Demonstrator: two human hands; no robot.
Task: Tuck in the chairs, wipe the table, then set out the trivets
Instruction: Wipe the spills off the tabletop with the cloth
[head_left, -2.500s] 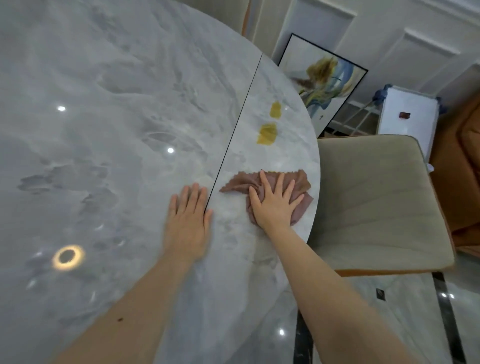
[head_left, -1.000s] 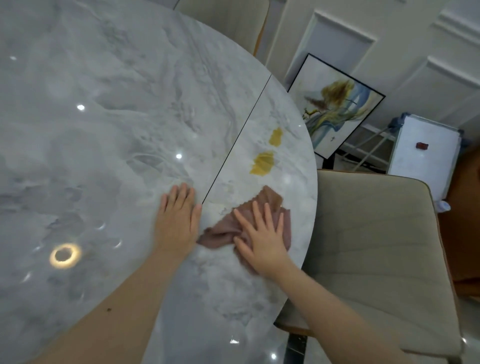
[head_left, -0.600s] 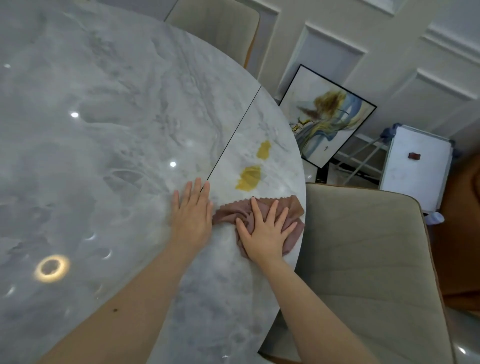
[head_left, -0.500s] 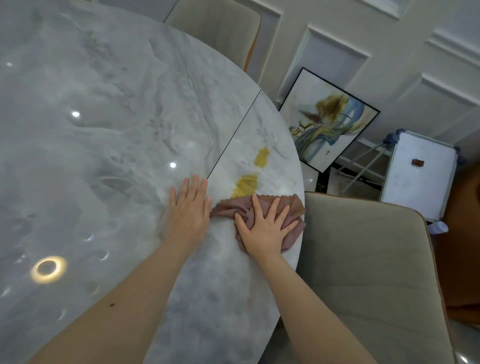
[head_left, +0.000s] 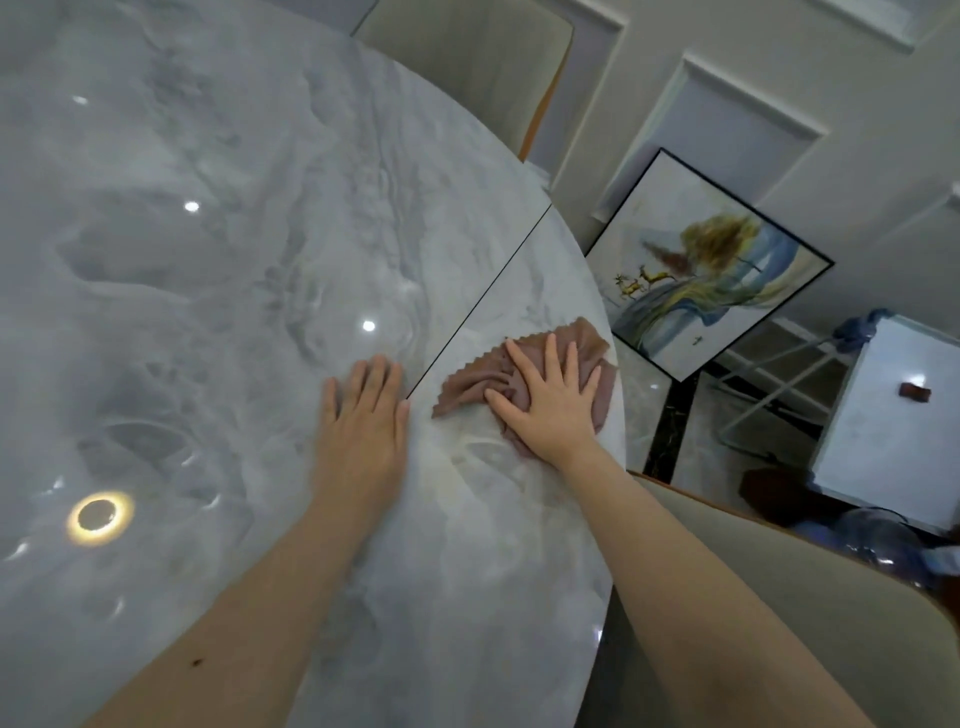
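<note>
Head view, right hand (head_left: 553, 410) flat on cloth (head_left: 478, 376)

walls: pale panelled moulding (head_left: 737, 104) | framed painting (head_left: 706, 270) propped against wall, on floor | floor: glossy marble tile (head_left: 644, 395) with dark strip | white cabinet (head_left: 893, 415) far right, perhaps a box | light: ceiling spots reflected
</note>
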